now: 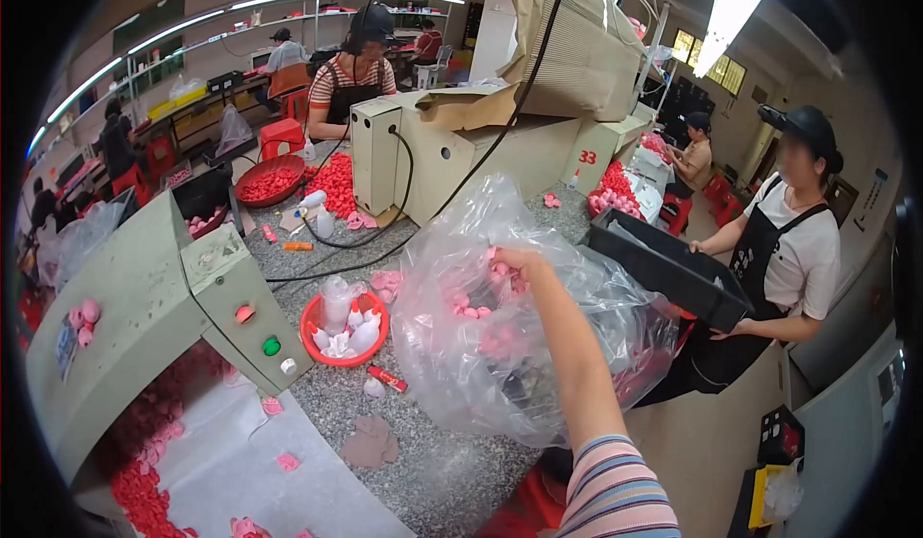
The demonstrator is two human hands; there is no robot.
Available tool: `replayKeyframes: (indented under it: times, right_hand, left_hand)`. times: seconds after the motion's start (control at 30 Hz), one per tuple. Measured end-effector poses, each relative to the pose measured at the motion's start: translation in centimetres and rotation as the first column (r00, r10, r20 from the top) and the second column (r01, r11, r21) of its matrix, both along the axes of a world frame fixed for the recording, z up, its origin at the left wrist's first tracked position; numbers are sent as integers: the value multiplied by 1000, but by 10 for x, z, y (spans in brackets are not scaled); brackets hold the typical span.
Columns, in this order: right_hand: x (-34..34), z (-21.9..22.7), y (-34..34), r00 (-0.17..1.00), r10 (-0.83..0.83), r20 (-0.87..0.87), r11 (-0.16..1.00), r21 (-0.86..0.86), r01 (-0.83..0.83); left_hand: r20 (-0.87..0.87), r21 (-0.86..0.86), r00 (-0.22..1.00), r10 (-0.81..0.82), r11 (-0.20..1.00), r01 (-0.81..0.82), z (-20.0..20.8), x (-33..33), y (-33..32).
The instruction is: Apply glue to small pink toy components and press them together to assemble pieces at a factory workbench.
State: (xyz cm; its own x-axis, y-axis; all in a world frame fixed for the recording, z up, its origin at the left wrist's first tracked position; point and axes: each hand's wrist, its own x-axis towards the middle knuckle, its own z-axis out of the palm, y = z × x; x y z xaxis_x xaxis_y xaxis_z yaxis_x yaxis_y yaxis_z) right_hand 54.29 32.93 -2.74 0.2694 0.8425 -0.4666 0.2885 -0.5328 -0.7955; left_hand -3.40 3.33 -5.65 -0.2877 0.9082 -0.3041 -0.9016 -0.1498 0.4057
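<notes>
My right hand [517,265] reaches into the mouth of a large clear plastic bag [442,346] on the speckled counter. Its fingers are curled, with a small pink rounded piece [498,271] at the fingertips. More pink pieces [471,311] lie inside the bag below the hand. A striped sleeve covers the upper part of that arm. My left hand is out of the picture. Left of the bag stands a red basket [383,334] with white squeeze bottles [363,333] in it. A red tube [387,377] and a crumpled brownish cloth [370,442] lie nearby.
A green-grey machine [125,278] with buttons arches over a white belt [260,451] carrying red and pink pieces. Behind the bag sits a long beige machine [481,149]; a black cable crosses the counter. At right, a person [788,240] holds a black tray [663,269] beside the bag.
</notes>
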Motion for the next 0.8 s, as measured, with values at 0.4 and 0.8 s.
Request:
replayKeyframes:
  times: [0.4, 0.8]
  right_hand:
    - [25, -85, -31, 274, -116, 955, 972, 166, -164]
    - [20, -95, -41, 291, -121, 949, 941, 203, -271]
  left_hand:
    - [-15, 2, 999, -52, 999, 52, -1, 9, 3]
    - [84, 16, 993, -84, 996, 82, 9, 27, -2]
